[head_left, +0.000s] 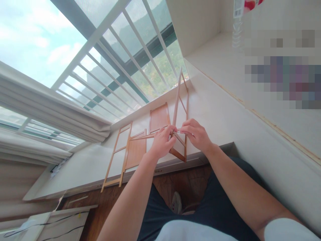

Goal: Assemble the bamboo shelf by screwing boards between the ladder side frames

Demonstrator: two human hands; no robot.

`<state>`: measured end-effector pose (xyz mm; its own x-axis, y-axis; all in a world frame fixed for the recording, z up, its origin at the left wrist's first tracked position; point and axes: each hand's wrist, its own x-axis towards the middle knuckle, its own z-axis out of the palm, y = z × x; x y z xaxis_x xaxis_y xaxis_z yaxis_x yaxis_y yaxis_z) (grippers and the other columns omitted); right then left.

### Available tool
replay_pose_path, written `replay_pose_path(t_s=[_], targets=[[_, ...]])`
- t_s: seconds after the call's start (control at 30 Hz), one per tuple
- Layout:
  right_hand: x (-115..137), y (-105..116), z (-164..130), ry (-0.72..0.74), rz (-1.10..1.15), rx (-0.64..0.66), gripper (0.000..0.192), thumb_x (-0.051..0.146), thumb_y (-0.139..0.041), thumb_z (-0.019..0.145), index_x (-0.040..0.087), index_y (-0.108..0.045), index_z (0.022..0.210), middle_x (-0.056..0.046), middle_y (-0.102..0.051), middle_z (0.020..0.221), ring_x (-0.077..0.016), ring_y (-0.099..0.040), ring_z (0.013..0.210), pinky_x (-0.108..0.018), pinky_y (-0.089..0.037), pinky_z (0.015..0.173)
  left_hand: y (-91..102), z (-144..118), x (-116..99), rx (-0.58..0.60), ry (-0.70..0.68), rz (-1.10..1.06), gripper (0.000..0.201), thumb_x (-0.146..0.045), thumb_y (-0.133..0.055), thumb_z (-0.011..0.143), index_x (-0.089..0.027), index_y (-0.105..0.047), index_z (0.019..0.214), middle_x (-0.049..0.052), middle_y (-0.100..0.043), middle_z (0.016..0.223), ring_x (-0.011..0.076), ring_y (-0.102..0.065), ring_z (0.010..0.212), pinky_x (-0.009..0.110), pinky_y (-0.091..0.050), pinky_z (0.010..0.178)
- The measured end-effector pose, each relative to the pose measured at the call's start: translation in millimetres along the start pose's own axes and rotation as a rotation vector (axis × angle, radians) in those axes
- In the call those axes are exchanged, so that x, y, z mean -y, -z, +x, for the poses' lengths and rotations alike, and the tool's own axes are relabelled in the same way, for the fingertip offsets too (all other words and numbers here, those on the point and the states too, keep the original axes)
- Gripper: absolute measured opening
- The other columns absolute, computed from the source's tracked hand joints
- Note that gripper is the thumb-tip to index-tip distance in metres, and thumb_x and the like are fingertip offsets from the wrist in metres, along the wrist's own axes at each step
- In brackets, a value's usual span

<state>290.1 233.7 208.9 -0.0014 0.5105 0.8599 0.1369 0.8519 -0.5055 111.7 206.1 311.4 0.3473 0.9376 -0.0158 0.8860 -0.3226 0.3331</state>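
Observation:
My left hand is closed around the spot where a wooden crossbar meets the upright wooden side frame. Just to its right, my right hand pinches something thin and small at the same joint; its kind is too small to tell. Slats cross between the two rails of that side frame. The crossbar runs left to a second ladder-like side frame, tilted towards the front edge of the ledge. My left fingers partly hide the joint.
On the white window ledge lie two brown wooden panels, one near the window and one by the left frame. Grey curtains hang at left. A white wall stands at right. Below is dark wooden floor.

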Motion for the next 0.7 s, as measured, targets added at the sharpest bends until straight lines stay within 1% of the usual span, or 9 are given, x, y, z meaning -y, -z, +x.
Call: replay_pose_path(t_s=[0.13,0.23,0.37,0.53,0.6,0.7], targets=[[0.7,4.5,4.8,0.032,-0.019,0.065,0.020,0.017,-0.056,0.101,0.024,-0.074,0.097,-0.006,-0.068,0.093,-0.0182,-0.061,0.089,-0.034,-0.052,0.080,0.2,0.6,0.3,0.002,0.004,0.009,0.028,-0.030,-0.047,0.088,-0.027,-0.058,0.114,0.003,-0.065,0.099,0.0258,-0.058,0.106,0.041,-0.045,0.097],[3.1,5.4,4.9,0.001,-0.027,0.065,0.016,0.021,-0.059,0.101,0.024,-0.075,0.098,-0.005,-0.070,0.092,-0.0181,-0.062,0.088,-0.034,-0.053,0.080,1.0,0.6,-1.1,0.002,0.004,0.007,0.028,-0.029,-0.046,0.088,-0.027,-0.058,0.114,0.003,-0.066,0.101,0.0257,-0.058,0.107,0.042,-0.045,0.098],[5.2,3.5,0.4,-0.074,-0.032,0.043,0.015,0.026,-0.062,0.100,0.023,-0.077,0.098,-0.006,-0.074,0.089,-0.0183,-0.065,0.084,-0.034,-0.055,0.079,1.6,0.2,-2.6,0.000,0.013,0.007,0.028,-0.029,-0.046,0.089,-0.027,-0.058,0.114,0.003,-0.066,0.100,0.0254,-0.058,0.107,0.041,-0.045,0.098],[4.3,-0.3,-6.8,-0.200,0.003,0.037,0.018,0.033,-0.064,0.100,0.024,-0.080,0.099,-0.005,-0.078,0.086,-0.0173,-0.068,0.076,-0.032,-0.054,0.073,0.4,-0.3,-2.0,-0.008,0.015,-0.001,0.028,-0.028,-0.046,0.089,-0.027,-0.058,0.114,0.003,-0.067,0.103,0.0245,-0.059,0.107,0.040,-0.045,0.098],[4.0,-1.6,-9.1,-0.251,0.039,0.042,0.020,0.035,-0.064,0.100,0.024,-0.080,0.099,-0.005,-0.080,0.089,-0.0172,-0.070,0.076,-0.031,-0.054,0.071,-0.3,-0.3,-1.9,-0.013,0.018,-0.002,0.028,-0.028,-0.046,0.089,-0.027,-0.059,0.114,0.003,-0.068,0.103,0.0247,-0.058,0.107,0.040,-0.044,0.098],[3.5,-3.1,-12.0,-0.315,0.076,0.052,0.022,0.038,-0.064,0.099,0.024,-0.081,0.103,-0.006,-0.082,0.097,-0.0180,-0.072,0.082,-0.030,-0.054,0.072,-0.9,-0.5,-2.4,-0.013,0.025,-0.002,0.027,-0.029,-0.046,0.090,-0.027,-0.060,0.112,0.003,-0.067,0.101,0.0249,-0.058,0.106,0.040,-0.045,0.097]])
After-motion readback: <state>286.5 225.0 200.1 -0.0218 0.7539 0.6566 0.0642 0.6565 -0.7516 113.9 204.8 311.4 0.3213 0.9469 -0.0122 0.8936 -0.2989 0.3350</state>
